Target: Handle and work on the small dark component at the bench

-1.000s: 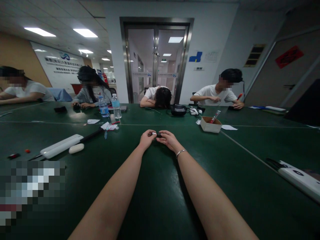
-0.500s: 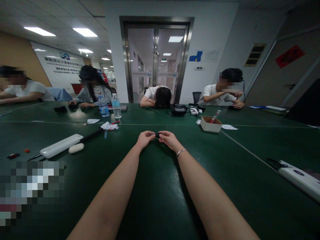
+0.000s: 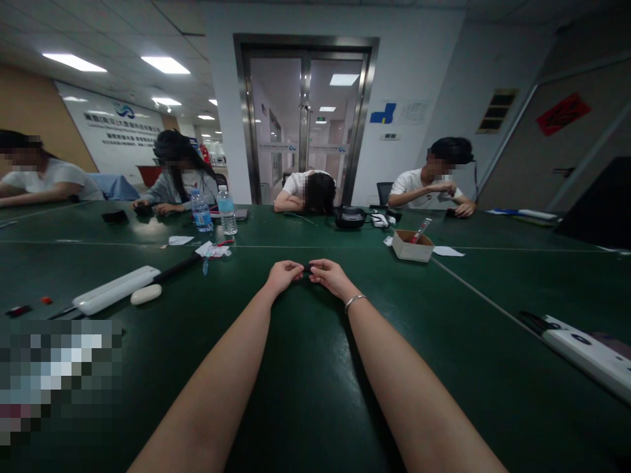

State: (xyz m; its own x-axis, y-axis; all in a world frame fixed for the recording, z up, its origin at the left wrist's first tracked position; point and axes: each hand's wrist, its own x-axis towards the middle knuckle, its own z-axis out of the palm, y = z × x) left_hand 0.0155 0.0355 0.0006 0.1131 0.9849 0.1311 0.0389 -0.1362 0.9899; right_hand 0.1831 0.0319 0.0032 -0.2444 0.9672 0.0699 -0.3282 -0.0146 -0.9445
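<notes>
Both my arms reach forward over the dark green table (image 3: 305,368). Between my fingertips sits a small black object (image 3: 306,268), too small and dark for me to tell its kind. My left hand (image 3: 284,277) pinches its left end between thumb and fingers. From the other side my right hand (image 3: 331,277), with a silver bangle (image 3: 355,301) on the wrist, pinches its right end. The fingers partly cover the object. The two hands are close together but apart, just above or on the table; which one, I cannot tell.
An open box (image 3: 413,246) holding a clear tube stands ahead on the right. Two water bottles (image 3: 227,211) are ahead on the left, near paper scraps (image 3: 211,249). A long white device (image 3: 116,289) lies left, a white power strip (image 3: 586,351) right. Several people sit across the table.
My hands stay pinched on the small black object, with slight finger movement. The view has shifted a little. Across the table at right, a person's raised hand has moved slightly left.
</notes>
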